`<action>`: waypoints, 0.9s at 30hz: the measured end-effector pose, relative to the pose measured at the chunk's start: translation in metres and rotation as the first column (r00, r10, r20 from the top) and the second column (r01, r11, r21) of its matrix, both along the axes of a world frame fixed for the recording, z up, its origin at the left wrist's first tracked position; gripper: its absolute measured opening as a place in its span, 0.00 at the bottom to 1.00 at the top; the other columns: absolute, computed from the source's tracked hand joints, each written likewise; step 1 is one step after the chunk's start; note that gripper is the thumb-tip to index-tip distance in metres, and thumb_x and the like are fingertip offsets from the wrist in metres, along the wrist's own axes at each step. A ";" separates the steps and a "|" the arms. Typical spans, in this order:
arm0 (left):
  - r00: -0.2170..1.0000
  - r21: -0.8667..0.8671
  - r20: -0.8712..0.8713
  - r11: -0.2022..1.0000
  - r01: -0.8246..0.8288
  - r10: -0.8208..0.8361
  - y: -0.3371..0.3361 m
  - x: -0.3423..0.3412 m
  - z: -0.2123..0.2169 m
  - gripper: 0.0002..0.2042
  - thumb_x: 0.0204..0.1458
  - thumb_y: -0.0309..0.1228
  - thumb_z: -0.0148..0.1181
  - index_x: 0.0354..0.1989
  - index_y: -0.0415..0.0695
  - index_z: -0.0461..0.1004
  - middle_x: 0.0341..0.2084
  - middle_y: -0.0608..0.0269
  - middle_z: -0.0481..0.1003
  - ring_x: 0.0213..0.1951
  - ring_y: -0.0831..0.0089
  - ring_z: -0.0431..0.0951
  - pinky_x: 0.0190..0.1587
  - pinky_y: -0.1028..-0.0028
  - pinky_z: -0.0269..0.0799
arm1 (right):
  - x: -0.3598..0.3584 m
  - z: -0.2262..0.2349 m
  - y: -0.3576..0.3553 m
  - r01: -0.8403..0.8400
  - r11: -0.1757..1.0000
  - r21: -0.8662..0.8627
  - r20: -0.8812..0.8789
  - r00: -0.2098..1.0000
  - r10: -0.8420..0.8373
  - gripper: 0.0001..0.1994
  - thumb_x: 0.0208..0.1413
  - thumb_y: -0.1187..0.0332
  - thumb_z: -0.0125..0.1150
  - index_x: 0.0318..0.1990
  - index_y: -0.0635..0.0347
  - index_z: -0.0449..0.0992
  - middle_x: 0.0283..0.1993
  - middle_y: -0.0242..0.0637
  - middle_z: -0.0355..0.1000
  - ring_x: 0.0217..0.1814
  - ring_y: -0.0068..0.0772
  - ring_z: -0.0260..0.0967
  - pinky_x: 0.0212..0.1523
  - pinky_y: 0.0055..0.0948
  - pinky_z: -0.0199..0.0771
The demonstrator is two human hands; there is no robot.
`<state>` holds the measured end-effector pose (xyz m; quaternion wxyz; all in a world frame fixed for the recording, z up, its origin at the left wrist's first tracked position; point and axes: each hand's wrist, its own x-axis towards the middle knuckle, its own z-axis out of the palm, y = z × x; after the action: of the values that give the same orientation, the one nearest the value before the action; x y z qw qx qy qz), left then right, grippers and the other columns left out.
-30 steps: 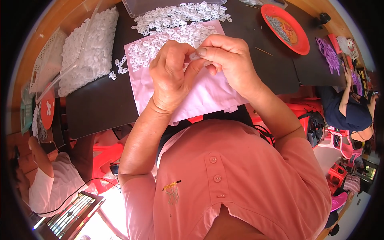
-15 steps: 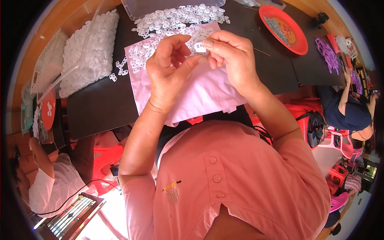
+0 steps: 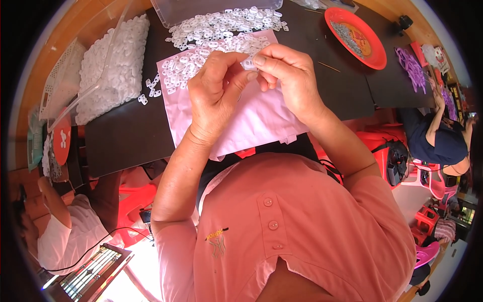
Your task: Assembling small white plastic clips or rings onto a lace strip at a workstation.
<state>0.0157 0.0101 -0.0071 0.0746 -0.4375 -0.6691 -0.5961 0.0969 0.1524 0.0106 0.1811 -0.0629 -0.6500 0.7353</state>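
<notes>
In front of me, above the pink cloth (image 3: 251,121), a small white plastic piece (image 3: 248,64) with holes is held up. My right hand (image 3: 294,78) pinches its right side between thumb and forefinger, the other fingers curled beneath. My left hand (image 3: 215,93) closes on its left side, forefinger tip above and thumb below. Fingertips partly cover the piece. Many similar white pieces (image 3: 181,70) lie loose on the far part of the cloth, and a heap of them (image 3: 226,25) spreads on the dark table behind.
A clear bag packed with white pieces (image 3: 113,70) stands at left. Far back is a clear plastic bin (image 3: 186,11). An orange-red bowl (image 3: 372,50) with small grey metal parts sits at far right, near a thin stick (image 3: 329,67). Other people sit on both sides.
My left forefinger has come in against the white piece, which has tilted and moved slightly down and left. Both hands have shifted a little.
</notes>
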 end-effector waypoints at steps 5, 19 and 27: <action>0.999 0.031 0.031 0.999 0.034 -0.035 0.000 -0.001 -0.003 0.12 0.46 0.20 0.67 0.40 0.38 0.74 0.27 0.63 0.73 0.27 0.78 0.74 0.30 0.80 0.71 | -0.002 0.004 0.002 -0.016 0.998 0.066 0.018 1.000 0.014 0.08 0.57 0.70 0.57 0.32 0.66 0.76 0.21 0.27 0.65 0.22 0.15 0.61 0.23 0.19 0.64; 0.853 0.058 0.514 0.996 0.066 -0.087 -0.006 0.000 0.008 0.04 0.53 0.24 0.60 0.34 0.37 0.76 0.23 0.67 0.75 0.23 0.85 0.70 0.24 0.85 0.63 | -0.006 0.003 0.004 -0.065 0.975 0.213 0.040 0.998 0.058 0.04 0.56 0.73 0.58 0.36 0.65 0.75 0.26 0.28 0.69 0.27 0.16 0.64 0.28 0.18 0.67; 0.875 0.040 0.482 0.999 0.034 -0.049 -0.006 0.000 0.006 0.03 0.50 0.21 0.60 0.32 0.35 0.76 0.22 0.66 0.75 0.23 0.83 0.71 0.26 0.81 0.68 | -0.016 0.015 0.014 -0.122 0.885 0.450 -0.035 0.987 0.154 0.04 0.55 0.76 0.59 0.36 0.68 0.75 0.30 0.30 0.73 0.32 0.18 0.69 0.34 0.20 0.70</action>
<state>0.0159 0.0036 -0.0007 -0.1006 -0.2883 -0.6481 -0.6977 0.0807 0.1661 0.0261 0.1604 0.0524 -0.7974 0.5794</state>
